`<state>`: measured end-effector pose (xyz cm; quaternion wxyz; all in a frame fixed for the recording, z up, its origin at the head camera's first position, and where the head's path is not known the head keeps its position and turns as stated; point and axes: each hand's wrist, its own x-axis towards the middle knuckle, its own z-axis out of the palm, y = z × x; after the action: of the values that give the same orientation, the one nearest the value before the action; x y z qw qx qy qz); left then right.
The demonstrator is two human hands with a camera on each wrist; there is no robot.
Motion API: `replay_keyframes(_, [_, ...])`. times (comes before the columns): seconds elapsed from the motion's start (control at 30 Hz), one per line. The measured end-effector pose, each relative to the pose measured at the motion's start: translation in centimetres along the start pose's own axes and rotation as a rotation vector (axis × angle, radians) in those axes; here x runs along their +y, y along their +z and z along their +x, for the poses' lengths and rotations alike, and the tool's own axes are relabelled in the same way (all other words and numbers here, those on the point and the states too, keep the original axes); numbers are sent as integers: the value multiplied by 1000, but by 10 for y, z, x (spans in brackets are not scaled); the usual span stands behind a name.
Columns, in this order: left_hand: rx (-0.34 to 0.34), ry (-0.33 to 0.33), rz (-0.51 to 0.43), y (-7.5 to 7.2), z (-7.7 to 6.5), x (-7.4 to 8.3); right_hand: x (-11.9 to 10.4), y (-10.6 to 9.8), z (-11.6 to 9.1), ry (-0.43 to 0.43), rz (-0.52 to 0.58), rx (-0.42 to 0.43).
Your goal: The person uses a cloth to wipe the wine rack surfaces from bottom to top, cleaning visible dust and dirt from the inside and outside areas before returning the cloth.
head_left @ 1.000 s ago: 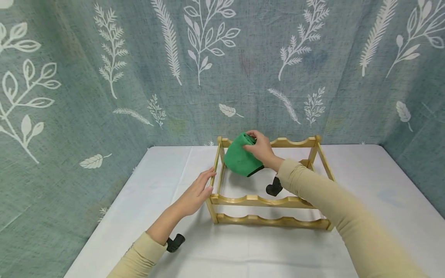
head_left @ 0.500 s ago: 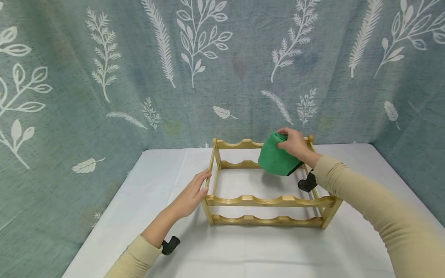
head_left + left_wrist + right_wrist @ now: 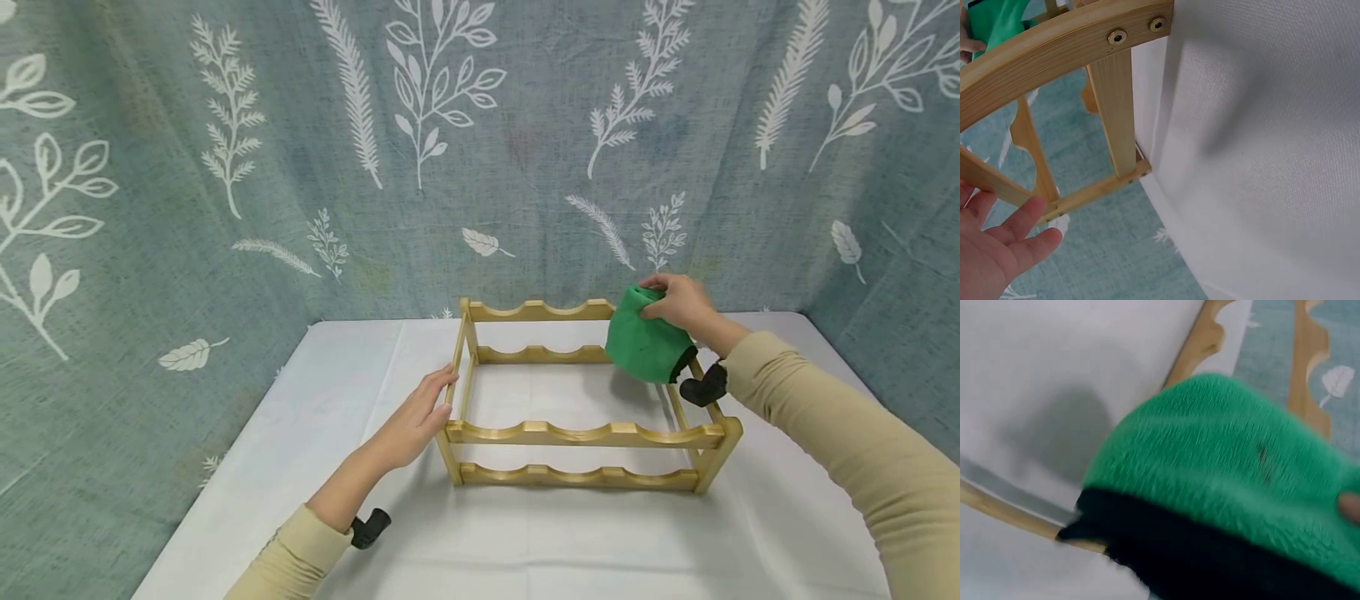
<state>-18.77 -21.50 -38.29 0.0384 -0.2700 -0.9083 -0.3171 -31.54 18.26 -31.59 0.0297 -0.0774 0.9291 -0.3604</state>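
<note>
A green cloth (image 3: pixel 643 342) with a black edge is bunched in my right hand (image 3: pixel 681 302), which pinches its upper part near the back right corner of a wooden rack (image 3: pixel 577 435). Close up in the right wrist view, the fuzzy cloth (image 3: pixel 1210 456) and its dark border fill much of the picture, with only a fingertip showing. My left hand (image 3: pixel 412 421) rests on the left side rail of the rack, its fingers extended. In the left wrist view that hand (image 3: pixel 1004 244) lies against the wooden side, fingers spread and fairly straight.
Scalloped bars run along the rack's front and back on two levels. The rack stands on a white-covered table (image 3: pixel 360 375). Behind and beside it hangs a blue-green leaf-print curtain (image 3: pixel 540 167). Each wrist wears a black device, such as the left strap mount (image 3: pixel 371 528).
My right hand has carried the green cloth rightward along the rack, from its back left to its back right. My left hand has stayed on the left rail.
</note>
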Motion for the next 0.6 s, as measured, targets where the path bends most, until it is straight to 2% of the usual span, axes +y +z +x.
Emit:
replay_keyframes(0.23, [-4, -12, -11, -1, -1, -1, -31, 25, 8, -114, 71, -96])
replay_keyframes(0.6, [2, -4, -2, 0, 0, -2, -106, 96, 41, -274, 98, -157])
